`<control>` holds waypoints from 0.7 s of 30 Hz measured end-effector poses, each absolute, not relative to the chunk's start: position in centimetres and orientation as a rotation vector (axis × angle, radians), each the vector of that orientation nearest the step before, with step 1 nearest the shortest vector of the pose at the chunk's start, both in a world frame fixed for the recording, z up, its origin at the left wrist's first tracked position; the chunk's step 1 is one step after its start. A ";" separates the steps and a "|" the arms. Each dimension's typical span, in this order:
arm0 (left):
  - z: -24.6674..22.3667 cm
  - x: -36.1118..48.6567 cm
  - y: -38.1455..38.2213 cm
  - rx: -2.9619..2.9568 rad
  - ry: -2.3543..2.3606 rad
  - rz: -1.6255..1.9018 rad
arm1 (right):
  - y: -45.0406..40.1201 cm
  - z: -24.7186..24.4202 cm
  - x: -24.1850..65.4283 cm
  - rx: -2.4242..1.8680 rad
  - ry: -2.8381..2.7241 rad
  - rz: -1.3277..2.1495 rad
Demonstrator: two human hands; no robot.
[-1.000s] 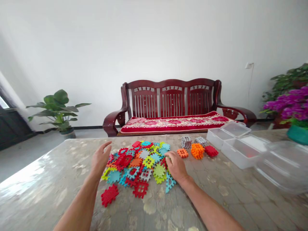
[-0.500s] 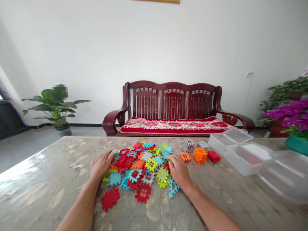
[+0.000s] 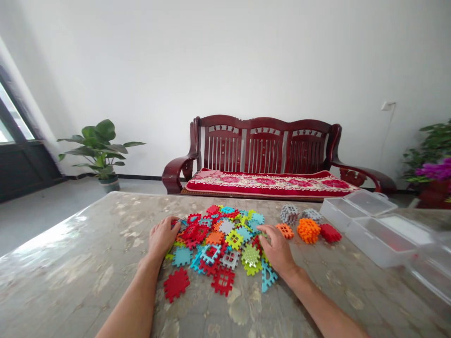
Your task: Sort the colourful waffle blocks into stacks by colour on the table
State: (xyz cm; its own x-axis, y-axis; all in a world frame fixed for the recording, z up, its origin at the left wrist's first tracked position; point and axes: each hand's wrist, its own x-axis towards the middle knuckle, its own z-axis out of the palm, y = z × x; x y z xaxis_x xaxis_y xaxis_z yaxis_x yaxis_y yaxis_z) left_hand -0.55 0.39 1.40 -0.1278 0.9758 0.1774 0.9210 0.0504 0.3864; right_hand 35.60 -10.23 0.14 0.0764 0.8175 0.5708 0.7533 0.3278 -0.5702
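Observation:
A heap of toothed plastic interlocking tiles (image 3: 214, 238) in red, blue, green, orange and grey lies between my hands. My left hand (image 3: 163, 238) rests against its left edge, fingers loosely spread and partly hidden by the tiles. At the right edge, my right hand (image 3: 278, 247) touches the heap with its index finger and thumb apart; no tile shows in its grasp. Nearer to me lie a red solid tile (image 3: 176, 285) and a red window tile (image 3: 223, 280). A blue triangular tile (image 3: 268, 277) sits just below my right hand.
Right of the heap stand grey tile stacks (image 3: 289, 214), an orange stack (image 3: 308, 230), a single orange window tile (image 3: 284, 230) and red tiles (image 3: 330, 233). Clear plastic boxes (image 3: 378, 244) stand farther right on the patterned table (image 3: 88, 253). A wooden bench (image 3: 266, 145) is behind.
The view has turned slightly left, so everything appears shifted right. Both hands stay at the sides of the heap, and the tiles look almost unchanged.

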 end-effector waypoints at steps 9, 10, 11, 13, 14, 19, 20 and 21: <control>1.2 -0.8 0.7 1.826 2.160 0.800 | -11.3 2.2 32.6 -1.355 -1.979 0.079; 1.1 -0.9 0.8 1.815 2.157 0.824 | -11.3 2.4 32.3 -1.358 -2.005 0.082; 1.0 -0.9 0.9 1.805 2.153 0.842 | -11.3 2.6 32.0 -1.371 -2.024 0.084; 0.8 -1.1 1.1 1.795 2.140 0.870 | -11.3 3.0 31.4 -1.410 -2.053 0.089; 0.7 -1.2 1.2 1.793 2.132 0.879 | -11.3 3.2 31.1 -1.433 -2.064 0.093; 0.4 -1.6 1.6 1.788 2.124 0.909 | -11.2 3.2 30.1 -1.502 -2.059 0.083; 0.3 -1.6 1.6 1.790 2.126 0.908 | -11.2 3.1 30.0 -1.496 -2.051 0.077; 0.3 -1.7 1.6 1.795 2.128 0.908 | -11.1 2.8 30.0 -1.486 -2.044 0.073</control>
